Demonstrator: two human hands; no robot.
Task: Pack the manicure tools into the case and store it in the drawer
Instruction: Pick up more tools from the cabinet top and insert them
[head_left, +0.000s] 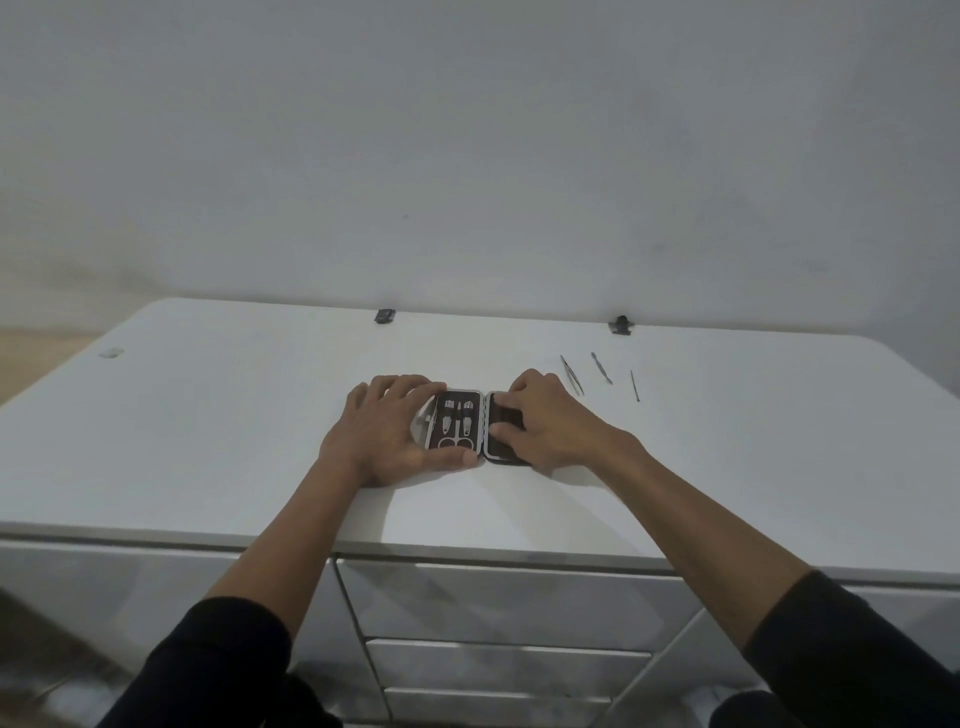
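Observation:
A small dark manicure case (470, 425) lies open flat on the white tabletop (218, 426). Its left half holds scissors and clippers. My left hand (387, 431) grips that left half, fingers over the far edge and thumb along the near edge. My right hand (545, 418) rests on the right half with curled fingers pressing its dark lining. Three loose metal tools lie to the right: tweezers (571, 374), a cuticle pusher (601, 368) and a thin pick (634, 385).
The table backs onto a plain grey wall, with two small dark clips (385, 315) (621, 325) at its far edge. A small pale object (111, 353) lies far left. Shut white drawers (498, 603) stack under the front edge.

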